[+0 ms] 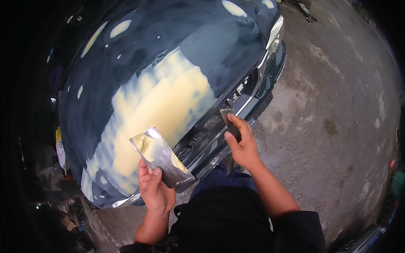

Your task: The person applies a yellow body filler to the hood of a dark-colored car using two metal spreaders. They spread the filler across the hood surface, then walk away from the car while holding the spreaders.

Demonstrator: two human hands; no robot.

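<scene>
A dark car hood (219,46) spreads out in front of me. Across its near middle lies a broad patch of pale yellow body filler (160,105), thin and streaky at its edges. My left hand (155,189) grips a flat metal mixing plate (164,162) by its lower left edge, thumb on top. Yellow filler is smeared on the plate's far corner and right edge. To the right, my right hand (244,143) pinches a dark, thin filler spreader (232,124) between thumb and fingers. The spreader is above the car's front edge, apart from the filler patch.
Smaller pale filler spots (120,28) dot the hood. The grille (211,126) and bumper run along the hood's front edge, with a headlight (275,31) at the far corner. Stained concrete floor (325,139) lies to the right. Clutter (69,219) sits at lower left.
</scene>
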